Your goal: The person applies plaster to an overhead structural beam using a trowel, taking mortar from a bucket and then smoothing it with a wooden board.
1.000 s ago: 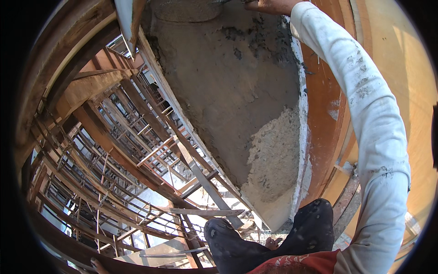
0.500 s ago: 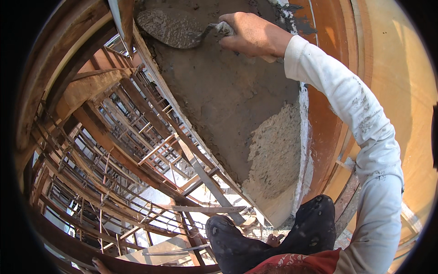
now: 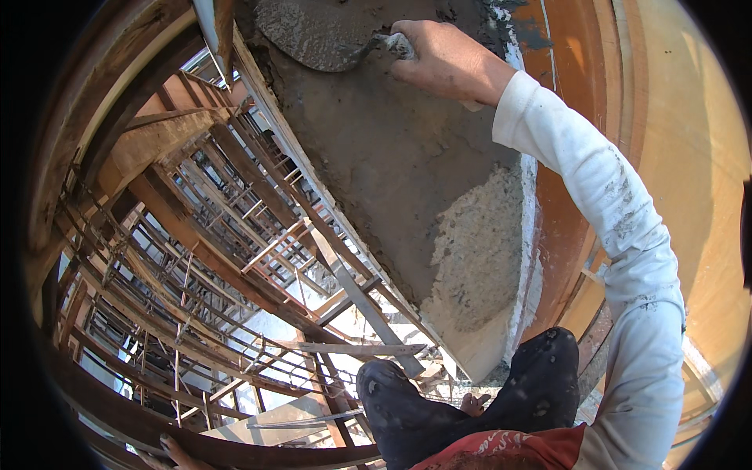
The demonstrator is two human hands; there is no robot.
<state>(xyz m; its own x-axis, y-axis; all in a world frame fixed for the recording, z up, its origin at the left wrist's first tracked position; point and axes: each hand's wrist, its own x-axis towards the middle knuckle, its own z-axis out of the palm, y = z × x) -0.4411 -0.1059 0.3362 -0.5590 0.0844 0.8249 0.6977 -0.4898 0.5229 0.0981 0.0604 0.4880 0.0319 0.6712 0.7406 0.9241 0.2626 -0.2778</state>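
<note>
My right hand (image 3: 458, 64) is closed around the mortar-caked handle of a trowel (image 3: 317, 35) at the top of the view. The rounded blade, smeared with grey mortar, lies flat against the wet mortar (image 3: 376, 157) and points left. That mortar covers most of a long surface narrowing toward me; a rougher, paler patch (image 3: 478, 243) shows at its near right. At the lower left edge, my left hand (image 3: 182, 453) is only partly visible, its fingers curled at a dark wooden beam (image 3: 274, 457).
A board edge (image 3: 337, 211) borders the mortar on the left. Beyond it, timber framing and props (image 3: 211, 251) drop to a lower level. Brown wooden panels (image 3: 560, 227) rise along the right side. My bent knees (image 3: 544, 372) are close to the mortared surface's near end.
My right hand and the trowel have moved a little to the right and farther from me. The whole view has shifted slightly. My left hand shows a bit more at the beam.
</note>
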